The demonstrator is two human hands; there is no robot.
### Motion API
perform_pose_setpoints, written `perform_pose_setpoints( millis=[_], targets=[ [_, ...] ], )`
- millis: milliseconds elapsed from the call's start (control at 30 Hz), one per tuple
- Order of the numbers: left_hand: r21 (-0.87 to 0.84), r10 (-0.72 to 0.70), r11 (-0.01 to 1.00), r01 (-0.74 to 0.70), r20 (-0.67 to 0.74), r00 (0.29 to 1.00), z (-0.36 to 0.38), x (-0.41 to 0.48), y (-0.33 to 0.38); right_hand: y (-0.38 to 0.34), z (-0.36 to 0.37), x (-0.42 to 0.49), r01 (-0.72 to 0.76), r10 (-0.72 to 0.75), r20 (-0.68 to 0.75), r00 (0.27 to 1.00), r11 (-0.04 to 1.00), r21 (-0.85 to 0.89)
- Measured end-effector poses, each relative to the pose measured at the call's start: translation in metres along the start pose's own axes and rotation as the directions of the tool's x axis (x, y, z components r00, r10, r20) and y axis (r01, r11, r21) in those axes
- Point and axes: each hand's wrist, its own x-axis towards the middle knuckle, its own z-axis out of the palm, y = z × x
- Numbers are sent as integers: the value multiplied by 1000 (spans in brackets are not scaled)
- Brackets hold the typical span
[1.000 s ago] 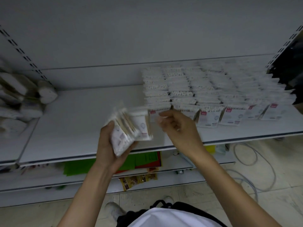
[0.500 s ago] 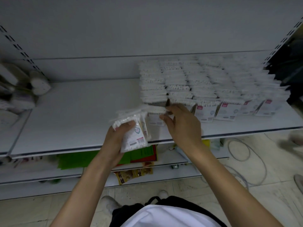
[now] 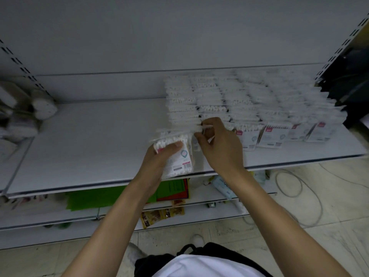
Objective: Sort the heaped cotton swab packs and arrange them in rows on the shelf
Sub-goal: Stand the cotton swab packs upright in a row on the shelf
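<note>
My left hand [image 3: 159, 158] grips a small stack of cotton swab packs [image 3: 177, 154] over the front of the grey shelf [image 3: 95, 140]. My right hand [image 3: 219, 148] pinches the top of a pack [image 3: 194, 128] at the front of the leftmost row, right next to the stack. Rows of swab packs [image 3: 249, 102] stand upright on the right half of the shelf, back to front. The front packs [image 3: 273, 134] show white labels with pink tags. The pinched pack's body is mostly hidden behind my hands.
A heap of pale packs [image 3: 26, 114] lies on the neighbouring shelf at far left. Lower shelves hold green sheets [image 3: 103, 196] and snack packets [image 3: 159, 214]. Cables [image 3: 295, 188] lie on the tiled floor at right. A dark gap [image 3: 351, 80] borders the shelf's right upright.
My left hand carried the stack up and rightwards, towards the rows. My right hand moved forward to the front of the leftmost row and closed on a pack there.
</note>
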Motion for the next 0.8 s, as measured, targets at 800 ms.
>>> perform_pose_setpoints(
  millis=[800],
  targets=[
    [18, 6, 1000, -5, -64, 998, 11, -5, 0, 19, -17, 1, -38, 38, -49, 998, 999, 10]
  ],
)
